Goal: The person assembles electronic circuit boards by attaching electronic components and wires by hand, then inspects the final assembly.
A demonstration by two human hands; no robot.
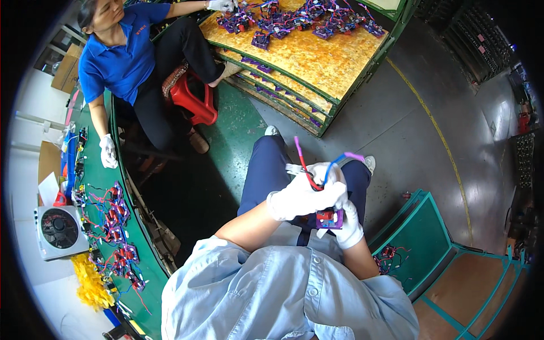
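Above my lap, both white-gloved hands are on a small purple circuit board (338,221) with red and blue parts. My left hand (306,198) is closed round the board's wires, just above the board. From its fingers a red wire (302,160) and a blue wire (335,161) stick up, both with pinkish-purple ends. My right hand (349,229) is closed on the board's right side, its fingers partly hidden behind the board and my left hand.
A green bench (148,283) on the left carries several wired boards (122,258) and a fan (59,229). Ahead stands a shelved rack (317,68) with more boards. A seated co-worker (127,59) is at far left, near a red stool (192,102). A green-framed bin (416,249) is at right.
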